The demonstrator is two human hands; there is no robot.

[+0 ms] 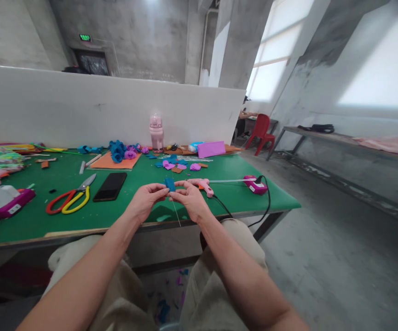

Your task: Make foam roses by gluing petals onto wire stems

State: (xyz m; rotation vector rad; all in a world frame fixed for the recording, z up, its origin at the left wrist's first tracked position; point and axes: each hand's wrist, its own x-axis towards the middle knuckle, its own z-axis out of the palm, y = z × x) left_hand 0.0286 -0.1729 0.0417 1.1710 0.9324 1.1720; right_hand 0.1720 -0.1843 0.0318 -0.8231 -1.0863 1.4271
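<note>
Between my two hands, above the table's front edge, is a small blue crepe-paper piece (170,184) with a thin wire stem (176,212) slanting down from it. My left hand (147,198) pinches the paper's left side between thumb and fingers. From the other side, my right hand (191,198) closes thumb and fingers on the same piece near the wire's top. Just beyond my right hand lies a pink hot glue gun (204,185), with a clear glue stick (231,180) reaching right from its back. Blue and purple paper petals (174,163) are scattered behind my hands.
Red-and-yellow scissors (72,196) and a black phone (110,186) lie left on the green table (143,177). Finished blue and purple flowers (117,151) rest on orange paper. A pink bottle (156,133) stands at the back. The glue gun's cord reaches a purple power strip (255,185).
</note>
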